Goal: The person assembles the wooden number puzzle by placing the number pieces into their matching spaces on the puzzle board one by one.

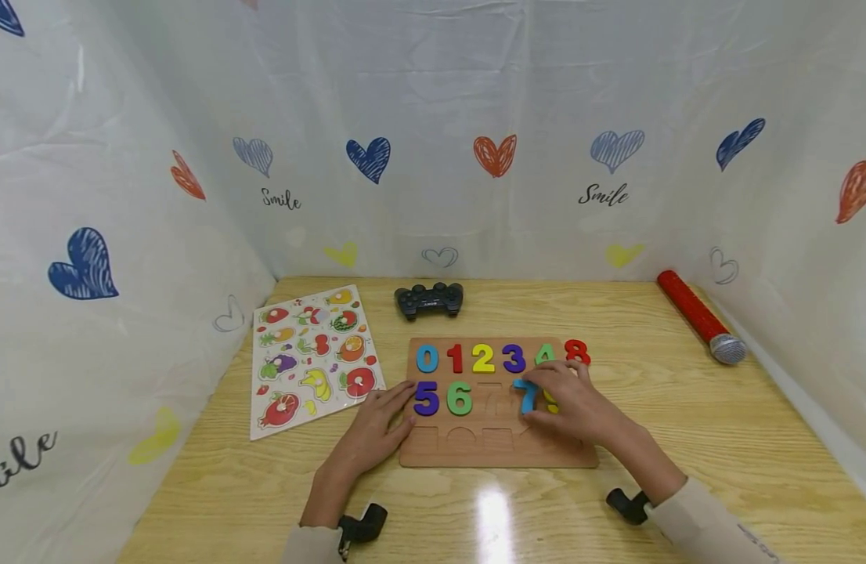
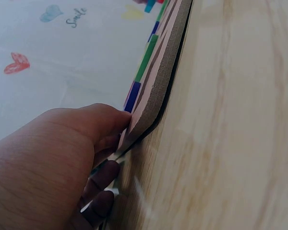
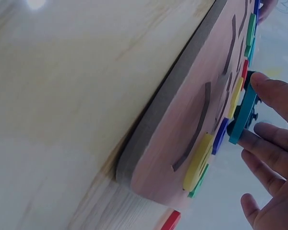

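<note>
A wooden number puzzle board (image 1: 433, 450) lies on the table. My right hand (image 1: 574, 403) pinches a blue number 7 (image 1: 528, 395) between thumb and fingertips; the right wrist view shows the 7 (image 3: 243, 117) tilted above the board. Left of it is the bare 7-shaped recess (image 1: 492, 401). My left hand (image 1: 373, 431) touches the board's left edge with thumb and index finger, beside the purple 5 (image 1: 426, 399). A green 6 (image 1: 459, 398) sits beside the 5. The yellow 9 (image 1: 551, 399) is partly hidden by my right hand.
Along the top row are 0 to 4, with the red 8 (image 1: 577, 351) over the board's upper right corner. A fruit puzzle (image 1: 302, 392) lies left, a black game controller (image 1: 429, 300) behind, and a red microphone (image 1: 694, 309) at right. Printed curtains (image 1: 433, 102) surround the table.
</note>
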`<state>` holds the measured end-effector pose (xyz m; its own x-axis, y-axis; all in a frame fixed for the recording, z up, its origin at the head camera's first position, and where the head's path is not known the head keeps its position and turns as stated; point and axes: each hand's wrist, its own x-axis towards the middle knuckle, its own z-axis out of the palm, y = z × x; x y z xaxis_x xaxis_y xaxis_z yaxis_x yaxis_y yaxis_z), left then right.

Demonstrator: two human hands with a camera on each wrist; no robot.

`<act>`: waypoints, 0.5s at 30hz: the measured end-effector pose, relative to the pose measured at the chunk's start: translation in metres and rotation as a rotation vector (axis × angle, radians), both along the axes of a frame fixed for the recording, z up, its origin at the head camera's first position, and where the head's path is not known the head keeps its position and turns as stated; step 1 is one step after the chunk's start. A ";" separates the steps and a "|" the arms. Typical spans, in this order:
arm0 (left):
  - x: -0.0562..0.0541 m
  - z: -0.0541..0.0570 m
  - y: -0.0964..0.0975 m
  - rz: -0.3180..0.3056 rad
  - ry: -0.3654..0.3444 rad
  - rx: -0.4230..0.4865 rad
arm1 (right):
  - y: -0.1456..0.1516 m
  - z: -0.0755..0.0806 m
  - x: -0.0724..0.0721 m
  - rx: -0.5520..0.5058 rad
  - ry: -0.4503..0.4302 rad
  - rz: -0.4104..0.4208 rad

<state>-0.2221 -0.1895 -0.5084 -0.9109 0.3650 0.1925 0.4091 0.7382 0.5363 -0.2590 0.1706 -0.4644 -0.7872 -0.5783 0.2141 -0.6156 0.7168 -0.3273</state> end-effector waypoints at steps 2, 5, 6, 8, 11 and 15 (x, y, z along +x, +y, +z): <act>0.000 0.000 0.000 0.001 0.001 -0.001 | -0.002 -0.001 0.000 0.001 0.000 -0.003; 0.000 0.000 0.000 0.002 -0.001 0.006 | -0.005 -0.002 -0.001 0.003 0.005 0.001; 0.000 0.000 0.000 0.003 -0.001 0.007 | -0.006 -0.002 -0.001 0.004 0.008 0.004; 0.000 0.000 0.000 0.003 -0.005 0.009 | -0.007 -0.003 -0.001 0.002 0.011 0.013; 0.000 0.000 0.000 0.004 -0.008 0.009 | -0.010 -0.003 -0.001 0.006 0.010 0.024; 0.000 0.001 0.000 0.003 -0.012 0.010 | -0.014 -0.003 -0.002 0.014 0.006 0.035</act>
<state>-0.2216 -0.1892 -0.5076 -0.9143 0.3604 0.1850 0.4004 0.7342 0.5483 -0.2605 0.1570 -0.4676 -0.7651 -0.6086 0.2103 -0.6424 0.6993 -0.3136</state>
